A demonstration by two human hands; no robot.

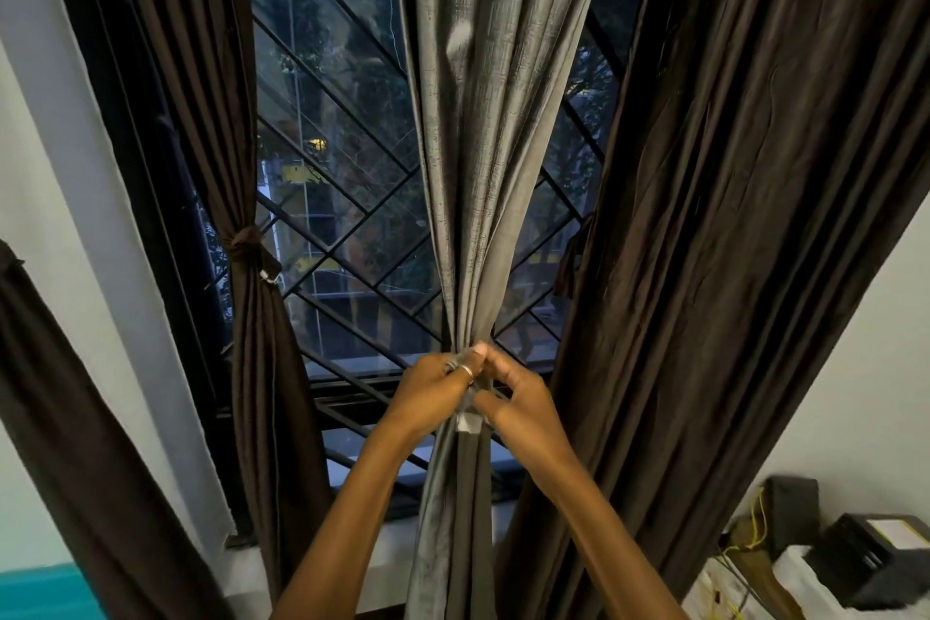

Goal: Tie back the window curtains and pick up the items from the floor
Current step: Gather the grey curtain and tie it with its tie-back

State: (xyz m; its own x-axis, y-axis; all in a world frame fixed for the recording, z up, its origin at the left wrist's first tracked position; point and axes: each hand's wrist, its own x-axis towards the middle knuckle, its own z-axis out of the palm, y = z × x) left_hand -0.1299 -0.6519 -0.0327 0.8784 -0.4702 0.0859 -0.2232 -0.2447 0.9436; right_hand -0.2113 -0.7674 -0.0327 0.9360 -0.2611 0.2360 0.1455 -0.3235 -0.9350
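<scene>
Head view: grey curtain (478, 156) bunched mid-window.
Hands: left hand (435, 390) and right hand (523, 405) both pinch its gathered waist.
Left: brown curtain (241, 166) tied.
Window: diamond grille (342, 237).

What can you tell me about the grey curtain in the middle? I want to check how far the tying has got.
The grey curtain hangs at the middle of the window, between two dark brown ones. Its fabric looks woven with a slight sheen. It falls in long folds, wide at the top and gathered into a narrow bunch low down. There the left hand and the right hand close on it from either side, with a small pale piece showing between them. No finished knot is visible. Below the hands it hangs straight down.
</scene>
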